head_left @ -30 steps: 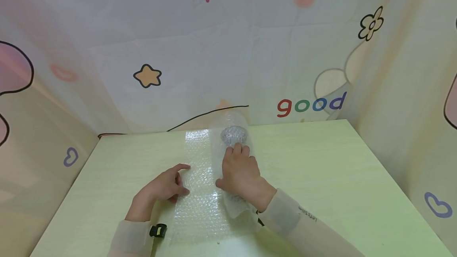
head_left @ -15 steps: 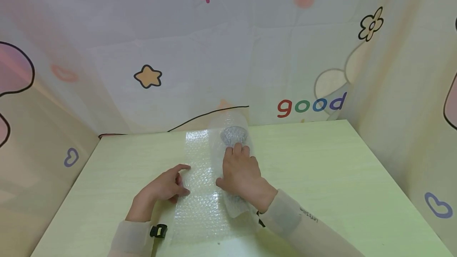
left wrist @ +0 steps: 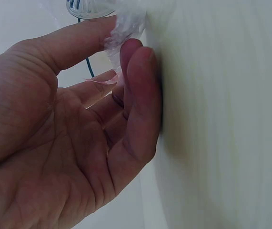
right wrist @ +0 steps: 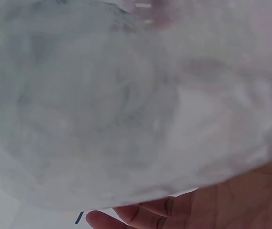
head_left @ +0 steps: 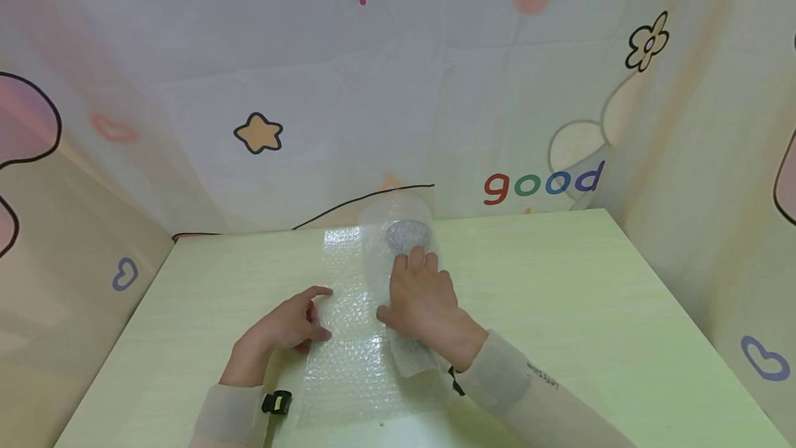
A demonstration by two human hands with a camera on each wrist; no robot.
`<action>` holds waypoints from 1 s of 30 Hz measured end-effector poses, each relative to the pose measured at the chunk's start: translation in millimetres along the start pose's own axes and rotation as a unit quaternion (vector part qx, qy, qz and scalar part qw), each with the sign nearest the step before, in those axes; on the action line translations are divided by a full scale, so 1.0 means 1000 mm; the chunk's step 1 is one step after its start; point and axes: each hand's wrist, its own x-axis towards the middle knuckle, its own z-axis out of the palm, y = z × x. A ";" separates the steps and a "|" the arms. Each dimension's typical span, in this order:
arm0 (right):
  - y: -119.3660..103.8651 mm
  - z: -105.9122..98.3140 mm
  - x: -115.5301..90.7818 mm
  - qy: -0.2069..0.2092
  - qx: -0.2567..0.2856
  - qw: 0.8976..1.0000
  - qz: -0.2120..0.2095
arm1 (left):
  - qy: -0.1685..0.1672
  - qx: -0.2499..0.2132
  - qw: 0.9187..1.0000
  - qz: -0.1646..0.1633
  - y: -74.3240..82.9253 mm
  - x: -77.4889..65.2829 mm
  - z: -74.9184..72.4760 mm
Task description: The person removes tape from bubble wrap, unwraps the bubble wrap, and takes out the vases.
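Observation:
A sheet of bubble wrap (head_left: 342, 358) lies flat on the table, its right part rolled round a clear glass (head_left: 407, 235) with a round end facing away. My right hand (head_left: 423, 296) grips this roll from above, fingers over the far side and thumb at its left. In the right wrist view, the blurred wrap (right wrist: 102, 157) fills most of the picture above the fingers. My left hand (head_left: 289, 320) presses the sheet's left edge with spread index finger and thumb. The left wrist view shows its other fingers bent against the table, near the crumpled wrap edge (left wrist: 126, 28).
The pale green table (head_left: 560, 310) extends to both sides of the sheet. A printed curtain (head_left: 311, 88) hangs directly behind its far edge and along both sides. The loose wrap end stands up against the curtain at the back.
My right hand has shifted very slightly to the right and away from me on the roll. The wrap's upright far flap has spread a little leftward. My left hand stays in place.

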 end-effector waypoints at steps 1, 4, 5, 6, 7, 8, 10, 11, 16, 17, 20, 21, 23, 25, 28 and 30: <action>0.000 0.000 0.000 0.001 0.001 1.000 0.000 | 0.000 0.000 1.000 0.000 0.000 0.000 0.000; 0.001 -0.002 -0.001 0.004 0.007 1.000 0.000 | -0.001 0.000 1.000 0.003 0.000 -0.001 0.000; 0.001 -0.002 -0.001 0.005 0.008 1.000 0.000 | -0.001 -0.002 1.000 0.003 0.001 -0.001 0.000; 0.001 -0.003 -0.001 0.006 0.009 1.000 0.000 | -0.002 -0.003 1.000 0.003 0.001 -0.002 0.000; 0.001 -0.003 -0.001 0.007 0.010 1.000 0.001 | -0.002 -0.004 1.000 0.004 0.001 -0.002 -0.001; 0.002 -0.003 -0.001 0.008 0.011 1.000 0.001 | -0.003 -0.004 1.000 0.005 0.001 -0.002 -0.001; 0.002 -0.004 -0.001 0.007 0.012 1.000 0.002 | -0.003 -0.006 1.000 0.006 0.002 -0.003 -0.001; 0.002 -0.004 -0.001 0.006 0.013 1.000 0.003 | -0.003 -0.007 1.000 0.006 0.002 -0.003 -0.001; 0.003 -0.006 -0.001 -0.004 0.020 1.000 0.010 | -0.003 -0.006 1.000 0.005 0.002 -0.003 -0.001; 0.003 -0.007 -0.001 -0.006 0.022 1.000 0.012 | -0.003 -0.005 1.000 0.005 0.002 -0.003 -0.001; 0.004 -0.008 -0.001 -0.008 0.025 1.000 0.017 | -0.004 -0.005 1.000 0.004 0.002 -0.003 -0.001; 0.004 -0.009 -0.001 -0.008 0.026 0.999 0.018 | -0.004 -0.005 1.000 0.004 0.002 -0.003 -0.001; 0.005 -0.009 -0.002 -0.007 0.027 0.999 0.019 | -0.005 -0.006 1.000 0.005 0.002 -0.003 -0.001; 0.005 -0.009 -0.002 -0.004 0.028 0.999 0.018 | -0.004 -0.008 1.000 0.006 0.002 -0.003 -0.001; 0.006 -0.009 -0.002 -0.003 0.028 0.999 0.017 | -0.004 -0.009 1.000 0.007 0.002 -0.003 -0.001; 0.006 -0.009 -0.002 -0.002 0.027 0.999 0.016 | -0.004 -0.009 1.000 0.006 0.002 -0.004 -0.001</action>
